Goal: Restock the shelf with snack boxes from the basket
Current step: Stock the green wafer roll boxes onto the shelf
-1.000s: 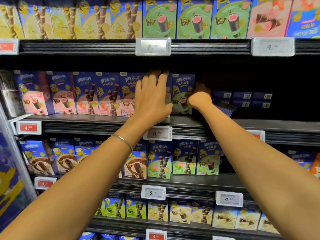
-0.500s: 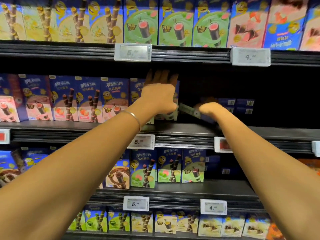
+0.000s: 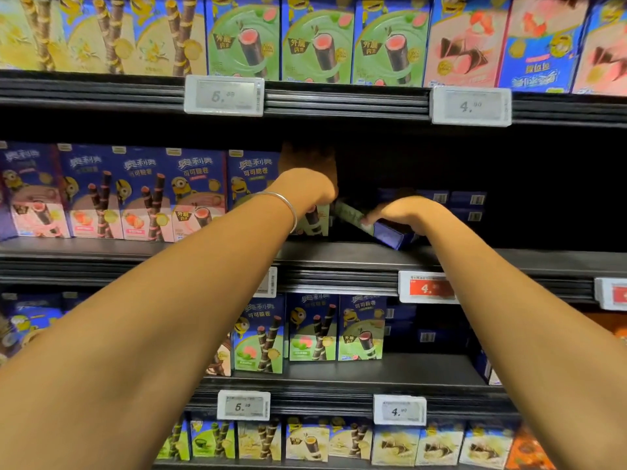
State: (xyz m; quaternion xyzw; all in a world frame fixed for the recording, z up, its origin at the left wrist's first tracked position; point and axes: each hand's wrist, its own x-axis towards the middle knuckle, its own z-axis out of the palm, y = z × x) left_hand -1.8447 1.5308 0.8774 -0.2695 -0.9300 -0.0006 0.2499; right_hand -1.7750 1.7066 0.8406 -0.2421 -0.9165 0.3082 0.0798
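One snack box (image 3: 386,234), upright at mid-frame a second ago, now tilts in the right hand's (image 3: 405,212) curled grip while the left hand (image 3: 305,189), fingers straight, rests against the standing row (image 3: 200,195), so the placement looks unfinished.

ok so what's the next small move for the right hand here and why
Probably tip the tilted box upright and slide it left against the upright green box under the left hand. The right hand grips it leaning, not yet standing in the row.

Left hand (image 3: 305,191) fingers (image 3: 307,157) fade into shadow; right hand (image 3: 407,213) covers part of the tilted box (image 3: 388,235).
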